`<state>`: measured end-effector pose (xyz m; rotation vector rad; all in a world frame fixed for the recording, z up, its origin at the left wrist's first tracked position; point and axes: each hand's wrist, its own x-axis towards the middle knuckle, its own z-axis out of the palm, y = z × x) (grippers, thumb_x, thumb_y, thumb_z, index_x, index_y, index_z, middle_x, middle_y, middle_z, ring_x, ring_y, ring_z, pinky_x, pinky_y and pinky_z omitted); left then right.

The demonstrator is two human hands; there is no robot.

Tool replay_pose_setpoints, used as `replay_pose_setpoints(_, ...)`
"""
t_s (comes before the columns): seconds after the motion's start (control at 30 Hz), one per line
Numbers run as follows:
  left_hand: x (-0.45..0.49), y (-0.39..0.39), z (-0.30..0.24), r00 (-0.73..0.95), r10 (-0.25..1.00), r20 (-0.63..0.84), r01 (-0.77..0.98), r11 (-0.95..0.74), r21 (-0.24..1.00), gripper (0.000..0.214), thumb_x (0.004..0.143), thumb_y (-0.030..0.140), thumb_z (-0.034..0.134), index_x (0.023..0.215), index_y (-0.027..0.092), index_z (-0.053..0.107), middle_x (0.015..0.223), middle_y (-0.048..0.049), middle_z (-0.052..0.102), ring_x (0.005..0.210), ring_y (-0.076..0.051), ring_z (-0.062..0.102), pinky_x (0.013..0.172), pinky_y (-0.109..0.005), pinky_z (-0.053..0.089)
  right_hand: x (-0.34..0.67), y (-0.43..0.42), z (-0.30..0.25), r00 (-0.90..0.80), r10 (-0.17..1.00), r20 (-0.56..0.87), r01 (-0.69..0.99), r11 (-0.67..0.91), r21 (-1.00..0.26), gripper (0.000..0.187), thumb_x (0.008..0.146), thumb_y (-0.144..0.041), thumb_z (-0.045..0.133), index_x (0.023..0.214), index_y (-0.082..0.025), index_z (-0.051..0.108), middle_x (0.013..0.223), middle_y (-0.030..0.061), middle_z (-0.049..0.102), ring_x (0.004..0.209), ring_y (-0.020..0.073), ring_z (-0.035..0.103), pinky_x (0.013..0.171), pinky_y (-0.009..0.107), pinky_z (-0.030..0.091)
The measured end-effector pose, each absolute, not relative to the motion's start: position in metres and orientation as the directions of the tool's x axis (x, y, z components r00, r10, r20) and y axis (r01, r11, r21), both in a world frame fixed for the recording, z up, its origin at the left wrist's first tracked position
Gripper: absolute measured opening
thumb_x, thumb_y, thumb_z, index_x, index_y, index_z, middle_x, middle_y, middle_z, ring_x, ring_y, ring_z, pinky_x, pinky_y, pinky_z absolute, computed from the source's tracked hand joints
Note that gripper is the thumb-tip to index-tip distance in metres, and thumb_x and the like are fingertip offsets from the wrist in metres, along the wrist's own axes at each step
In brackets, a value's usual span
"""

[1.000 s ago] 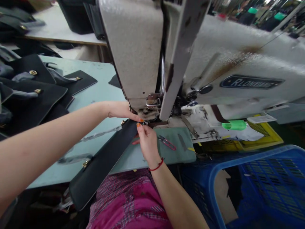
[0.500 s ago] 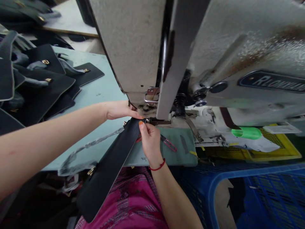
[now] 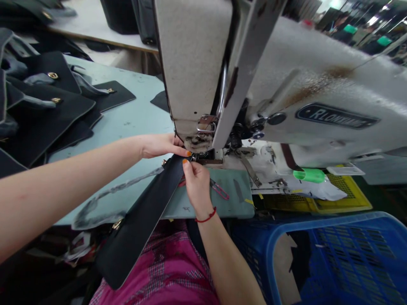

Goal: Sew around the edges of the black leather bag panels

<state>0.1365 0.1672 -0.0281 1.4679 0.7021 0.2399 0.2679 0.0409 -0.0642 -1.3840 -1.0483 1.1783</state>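
A long black leather bag panel (image 3: 143, 216) slants from the needle area of the sewing machine (image 3: 195, 76) down over the table's front edge. Its far end lies by the presser foot. A plastic-wrapped handle (image 3: 104, 201) is fixed to its left side by gold-coloured fittings. My left hand (image 3: 160, 145) holds the panel's far end, thumb on top, its other fingers partly hidden behind the machine head. Close in front of the needle area, my right hand (image 3: 197, 182) pinches the panel's right edge between thumb and fingers. Pink-handled thread snips (image 3: 219, 189) lie beside my right hand.
Several similar black panels (image 3: 60, 110) with wrapped handles are piled on the left of the pale green table (image 3: 127, 120). A blue plastic basket (image 3: 271, 250) and a yellow crate (image 3: 346, 203) stand at the right. A green tube-like piece (image 3: 310, 175) sits beside the machine bed.
The camera view has shifted, so more of the machine and the room behind it shows. Both hands keep their hold on the panel, with little visible movement at the needle.
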Motion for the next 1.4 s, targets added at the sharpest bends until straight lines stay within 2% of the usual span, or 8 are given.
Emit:
replay_pose_setpoints(0.2,0.136,0.162,-0.032,0.749,0.599,-0.283,0.268,0.117,0.956,0.035,0.071,0.04,0.078,0.096,0.016,0.076,0.108,-0.0058,0.076,0.114,-0.028,0.063,0.113,-0.045,0.04,0.272,0.04,-0.065,0.14,0.986,-0.086,0.088,-0.098,-0.991,0.044,0.092,-0.049,0.048,0.059,-0.019,0.047,0.055,-0.002,0.048,0.051,0.0115,0.05,0.048,0.021,0.04)
replay_pose_setpoints(0.43,0.137,0.148,-0.04,0.65,0.72,-0.242,0.201,0.144,0.969,0.032,0.07,0.044,0.078,0.087,0.018,0.076,0.095,-0.0065,0.076,0.103,-0.028,0.066,0.106,-0.046,0.045,0.286,0.041,-0.058,0.1,0.995,0.025,0.219,0.003,-0.976,0.044,0.093,-0.046,0.048,0.058,-0.019,0.041,0.056,-0.0027,0.039,0.056,0.0108,0.037,0.052,0.023,0.028)
replay_pose_setpoints(0.8,0.146,0.121,-0.034,0.524,0.814,-0.252,0.15,0.202,0.968,0.048,0.07,0.044,0.081,0.106,0.014,0.073,0.104,-0.0093,0.076,0.107,-0.028,0.065,0.103,-0.046,0.047,0.312,0.045,-0.053,-0.048,0.997,-0.068,0.236,-0.055,-0.97,0.042,0.091,-0.049,0.051,0.063,-0.018,0.048,0.06,-0.003,0.036,0.058,0.0109,0.031,0.051,0.023,0.024)
replay_pose_setpoints(0.97,0.137,0.132,-0.04,0.525,0.81,-0.262,0.225,0.165,0.96,0.049,0.071,0.049,0.08,0.106,0.015,0.073,0.107,-0.009,0.075,0.109,-0.029,0.065,0.106,-0.047,0.045,0.315,0.042,-0.047,-0.067,0.997,-0.04,0.295,-0.018,-0.955,0.045,0.092,-0.048,0.051,0.06,-0.019,0.041,0.059,-0.0037,0.032,0.058,0.0103,0.03,0.052,0.024,0.022)
replay_pose_setpoints(1.03,0.123,0.136,-0.053,0.467,0.859,-0.208,0.206,0.123,0.971,0.05,0.076,0.052,0.074,0.11,0.016,0.072,0.114,-0.0092,0.074,0.115,-0.029,0.063,0.109,-0.045,0.043,0.316,0.039,-0.045,-0.074,0.997,-0.034,0.301,-0.01,-0.954,0.047,0.093,-0.047,0.051,0.058,-0.019,0.036,0.058,-0.004,0.029,0.056,0.0098,0.03,0.052,0.024,0.021)
replay_pose_setpoints(1.13,0.093,0.127,-0.083,0.304,0.95,-0.072,0.265,-0.011,0.964,0.055,0.087,0.055,0.061,0.127,0.016,0.064,0.128,-0.0115,0.068,0.122,-0.027,0.059,0.114,-0.042,0.039,0.317,0.032,-0.043,-0.079,0.996,-0.035,0.301,-0.009,-0.953,0.049,0.094,-0.045,0.052,0.058,-0.019,0.032,0.056,-0.0047,0.028,0.054,0.0089,0.029,0.051,0.025,0.02)
replay_pose_setpoints(1.27,0.067,0.086,-0.121,0.372,0.927,-0.054,0.455,-0.131,0.881,0.074,0.087,0.056,0.062,0.15,0.023,0.042,0.148,-0.0131,0.053,0.13,-0.032,0.054,0.117,-0.045,0.036,0.317,0.015,-0.044,-0.122,0.986,-0.117,0.274,-0.08,-0.958,0.047,0.096,-0.045,0.052,0.059,-0.019,0.037,0.055,-0.0048,0.034,0.051,0.0085,0.035,0.049,0.023,0.024)
replay_pose_setpoints(1.4,0.091,0.049,-0.129,0.392,0.918,-0.064,0.341,-0.08,0.936,0.094,0.083,0.063,0.061,0.159,0.024,0.023,0.163,-0.011,0.031,0.149,-0.035,0.031,0.125,-0.044,0.022,0.332,-0.011,-0.035,-0.237,0.943,-0.235,0.29,-0.163,-0.943,0.045,0.097,-0.045,0.052,0.06,-0.018,0.05,0.055,-0.0029,0.049,0.05,0.0103,0.048,0.047,0.022,0.033)
